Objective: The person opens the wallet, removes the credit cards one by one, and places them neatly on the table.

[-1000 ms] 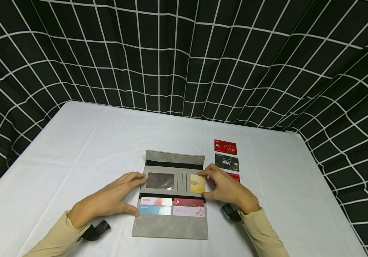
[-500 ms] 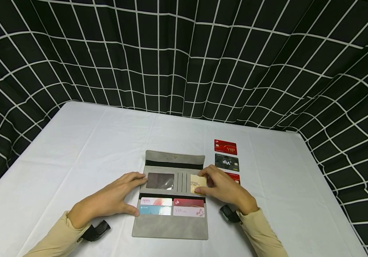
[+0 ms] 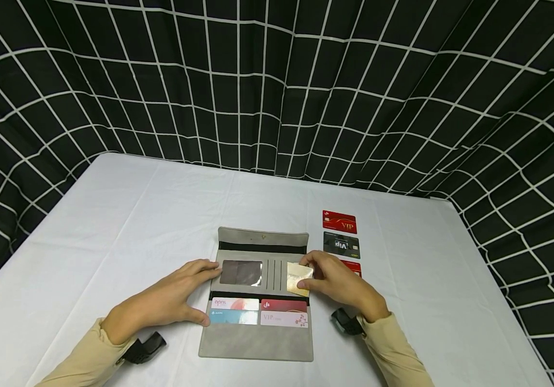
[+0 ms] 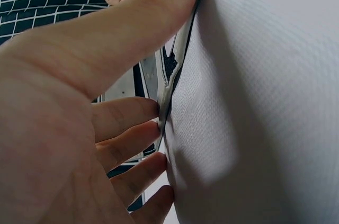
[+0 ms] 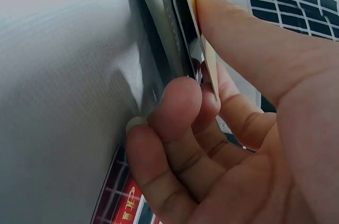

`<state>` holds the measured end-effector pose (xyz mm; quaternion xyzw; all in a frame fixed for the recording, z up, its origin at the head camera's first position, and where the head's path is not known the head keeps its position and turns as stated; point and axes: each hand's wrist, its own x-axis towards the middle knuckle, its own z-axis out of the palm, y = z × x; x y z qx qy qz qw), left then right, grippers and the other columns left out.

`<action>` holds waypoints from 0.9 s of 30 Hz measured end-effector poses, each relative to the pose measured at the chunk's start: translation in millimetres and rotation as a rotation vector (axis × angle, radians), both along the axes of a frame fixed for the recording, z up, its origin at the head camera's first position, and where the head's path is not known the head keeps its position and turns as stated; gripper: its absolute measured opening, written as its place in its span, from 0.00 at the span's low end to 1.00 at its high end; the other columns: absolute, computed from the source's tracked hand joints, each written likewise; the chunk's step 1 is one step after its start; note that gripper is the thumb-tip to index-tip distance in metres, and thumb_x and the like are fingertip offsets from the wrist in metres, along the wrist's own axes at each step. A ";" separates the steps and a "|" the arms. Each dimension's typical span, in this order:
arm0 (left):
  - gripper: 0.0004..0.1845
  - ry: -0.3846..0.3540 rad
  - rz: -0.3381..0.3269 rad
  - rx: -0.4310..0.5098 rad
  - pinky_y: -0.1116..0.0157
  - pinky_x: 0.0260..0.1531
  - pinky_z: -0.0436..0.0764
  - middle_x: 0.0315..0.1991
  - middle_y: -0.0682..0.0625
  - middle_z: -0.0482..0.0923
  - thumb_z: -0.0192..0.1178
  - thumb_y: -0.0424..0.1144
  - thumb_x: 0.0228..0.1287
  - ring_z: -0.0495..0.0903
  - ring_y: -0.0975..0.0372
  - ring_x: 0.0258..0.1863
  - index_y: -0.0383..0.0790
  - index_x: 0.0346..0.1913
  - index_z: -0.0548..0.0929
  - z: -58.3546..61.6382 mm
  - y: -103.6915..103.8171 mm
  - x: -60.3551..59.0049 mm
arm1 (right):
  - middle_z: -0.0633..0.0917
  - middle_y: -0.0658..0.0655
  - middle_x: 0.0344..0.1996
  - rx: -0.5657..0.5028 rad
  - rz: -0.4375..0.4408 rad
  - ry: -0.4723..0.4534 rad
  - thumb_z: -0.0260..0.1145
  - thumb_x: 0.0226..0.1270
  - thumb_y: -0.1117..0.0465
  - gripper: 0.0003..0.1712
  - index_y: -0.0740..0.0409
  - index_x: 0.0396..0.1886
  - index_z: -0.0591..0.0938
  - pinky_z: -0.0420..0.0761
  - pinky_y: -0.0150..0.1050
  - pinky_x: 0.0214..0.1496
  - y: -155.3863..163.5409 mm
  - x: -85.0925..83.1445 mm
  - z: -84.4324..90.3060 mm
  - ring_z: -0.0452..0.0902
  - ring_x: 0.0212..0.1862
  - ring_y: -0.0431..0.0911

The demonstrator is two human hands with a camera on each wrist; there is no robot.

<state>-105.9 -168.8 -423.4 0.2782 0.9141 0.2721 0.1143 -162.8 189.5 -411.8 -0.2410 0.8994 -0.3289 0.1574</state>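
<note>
Thin gold plastic card [image 3: 298, 278]: light, stiff, slick-faced; best taken by short edges. Right hand [image 3: 342, 285] pinches it, thumb on one face, fingers behind, over right end of open grey fabric long wallet [image 3: 257, 338], card tilted at slot row. Left hand [image 3: 165, 301] lies flat, straight fingers pressing wallet's left edge onto white tablecloth [image 3: 112, 226]

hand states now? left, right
Left hand: open, fingers resting on the wallet's left edge.
Right hand: pinching the gold card over the wallet.
</note>
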 end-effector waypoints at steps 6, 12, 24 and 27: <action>0.52 -0.002 0.000 0.004 0.44 0.67 0.69 0.71 0.43 0.65 0.73 0.60 0.46 0.65 0.48 0.71 0.34 0.71 0.69 -0.1 0.1 -0.4 | 0.76 0.48 0.24 0.004 0.012 -0.012 0.74 0.59 0.56 0.19 0.60 0.45 0.79 0.69 0.29 0.30 0.7 -0.7 0.7 0.68 0.27 0.37; 0.52 -0.005 0.002 0.005 0.44 0.67 0.69 0.71 0.43 0.65 0.73 0.60 0.46 0.65 0.47 0.71 0.34 0.71 0.68 -0.2 0.0 -0.6 | 0.77 0.47 0.24 -0.013 0.010 -0.020 0.74 0.59 0.57 0.19 0.61 0.46 0.79 0.71 0.29 0.30 1.4 -0.9 0.5 0.69 0.27 0.37; 0.52 -0.009 0.006 0.002 0.43 0.66 0.69 0.71 0.44 0.65 0.73 0.60 0.46 0.65 0.47 0.70 0.34 0.71 0.68 0.3 0.4 -0.3 | 0.80 0.49 0.28 0.002 0.002 -0.046 0.70 0.64 0.60 0.20 0.61 0.54 0.80 0.73 0.29 0.33 7.1 -3.0 3.8 0.72 0.32 0.40; 0.52 -0.009 0.006 0.002 0.43 0.67 0.69 0.71 0.44 0.65 0.73 0.60 0.46 0.65 0.47 0.71 0.34 0.71 0.68 0.3 0.1 -0.3 | 0.80 0.48 0.27 -0.010 0.007 -0.039 0.70 0.64 0.58 0.21 0.62 0.55 0.80 0.73 0.28 0.31 6.3 -3.7 3.0 0.72 0.30 0.39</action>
